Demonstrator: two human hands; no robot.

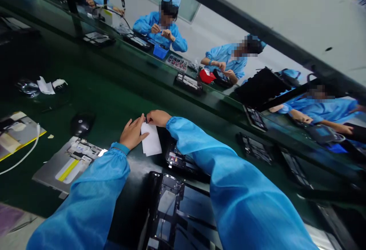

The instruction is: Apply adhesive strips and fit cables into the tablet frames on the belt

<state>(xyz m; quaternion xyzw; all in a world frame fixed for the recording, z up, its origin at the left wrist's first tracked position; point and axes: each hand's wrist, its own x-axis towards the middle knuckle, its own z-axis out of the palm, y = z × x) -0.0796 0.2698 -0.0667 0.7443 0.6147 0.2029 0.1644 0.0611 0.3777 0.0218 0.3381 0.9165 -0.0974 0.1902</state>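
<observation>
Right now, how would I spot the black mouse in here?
On the green table, look left of the left hand. The mouse sits just beyond the grey panel with the yellow strip. Unlike that flat panel, it's black, rounded, with a pale logo.

Green worktop (97, 93): a black computer mouse (82, 124) sits just beside a grey metal panel (53, 168) bearing a yellow strip. At the far left lies a silver panel (27, 128) with yellow edging; a white cable (36, 139) curves along its side. Above these, crumpled clear plastic (28, 88) lies beside a white scrap (45, 86).

Opposite bench: several workers in blue smocks noted. Before one worker (160, 26) stand a blue open bin (160, 51) and a compartmented tray (177, 63) of small reddish parts. A red container (207, 76) is beside another worker (228, 61). Farther right, a grey instrument (323, 133) shows a blue screen.
</observation>
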